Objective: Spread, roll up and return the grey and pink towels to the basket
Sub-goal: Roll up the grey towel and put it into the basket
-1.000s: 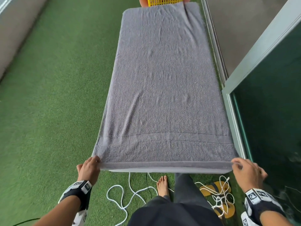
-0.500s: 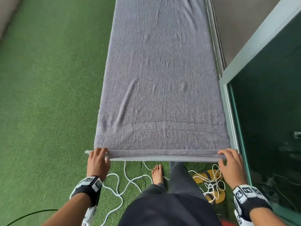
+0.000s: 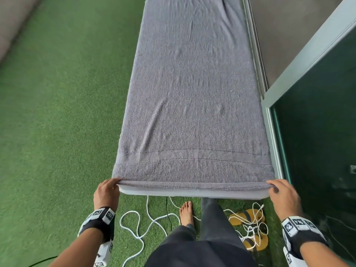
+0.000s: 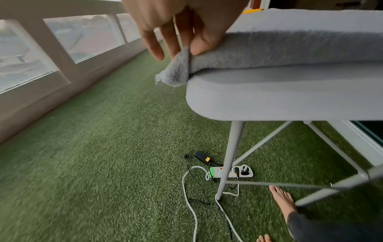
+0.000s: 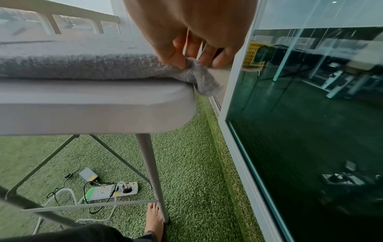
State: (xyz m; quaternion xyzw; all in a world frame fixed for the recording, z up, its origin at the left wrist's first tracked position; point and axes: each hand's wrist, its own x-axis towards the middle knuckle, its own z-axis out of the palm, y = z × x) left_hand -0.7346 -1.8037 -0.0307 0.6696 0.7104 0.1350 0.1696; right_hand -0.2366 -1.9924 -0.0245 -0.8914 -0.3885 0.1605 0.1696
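The grey towel (image 3: 192, 93) lies spread flat along the pale grey folding table (image 3: 192, 195), its near hem at the table's near edge. At the near-left corner my left hand (image 3: 110, 186) pinches the towel (image 4: 290, 49) between thumb and fingers (image 4: 199, 44), and a tuft of corner hangs over the table (image 4: 269, 98). My right hand (image 3: 277, 186) pinches the near-right corner (image 5: 205, 78) the same way, as the right wrist view shows. A sliver of the yellow basket (image 4: 251, 11) shows past the towel's far end. No pink towel is in view.
A glass door and its frame (image 3: 317, 132) run close along the table's right side. Under the table are its legs (image 4: 232, 155), a power strip (image 4: 230, 172), white cables (image 3: 138, 224), yellow sandals (image 3: 244, 218) and my bare foot (image 3: 186, 212). Green turf (image 3: 57, 112) stretches to the left.
Both hands have brought the towel's near corners forward and down onto the table's near edge, so the hem now lies along it. The head view has dipped and the basket has left it.
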